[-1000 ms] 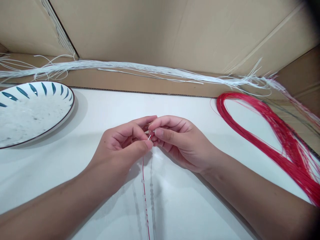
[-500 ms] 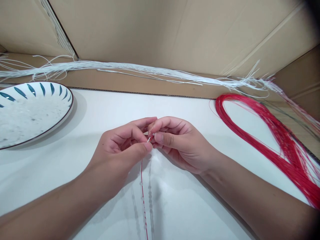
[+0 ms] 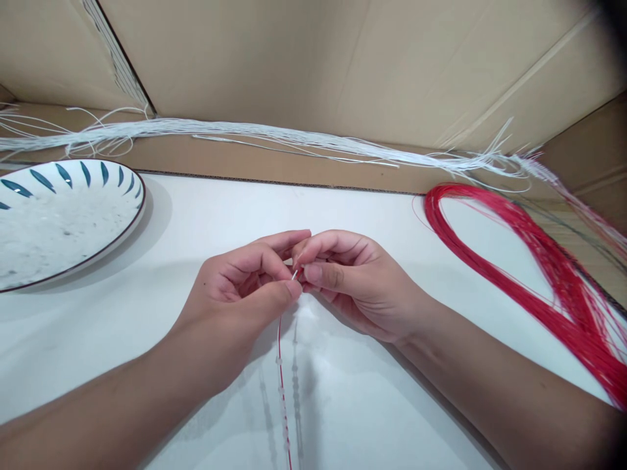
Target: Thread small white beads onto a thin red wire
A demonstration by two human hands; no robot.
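My left hand (image 3: 245,287) pinches a thin white cord (image 3: 294,275) between thumb and forefinger, with a short tip poking out. Meeting it at the fingertips, my right hand (image 3: 350,274) is closed on a bit of red cord (image 3: 300,269). Whether the two ends touch is hidden by the fingers. From under the left hand a beaded red-and-white strand (image 3: 283,398) hangs toward the front edge of the picture. Several small clear beads (image 3: 282,392) are spaced along it.
At the left stands an oval plate (image 3: 142,196) with dark leaf marks, holding many small clear pieces. A looped bundle of red cord (image 3: 470,261) lies at the right. White cords (image 3: 274,134) stretch along the cardboard (image 3: 294,173) behind the white tabletop (image 3: 235,205).
Almost nothing differs. The whole view has shifted very slightly, and both hands keep their pinch at the same spot.
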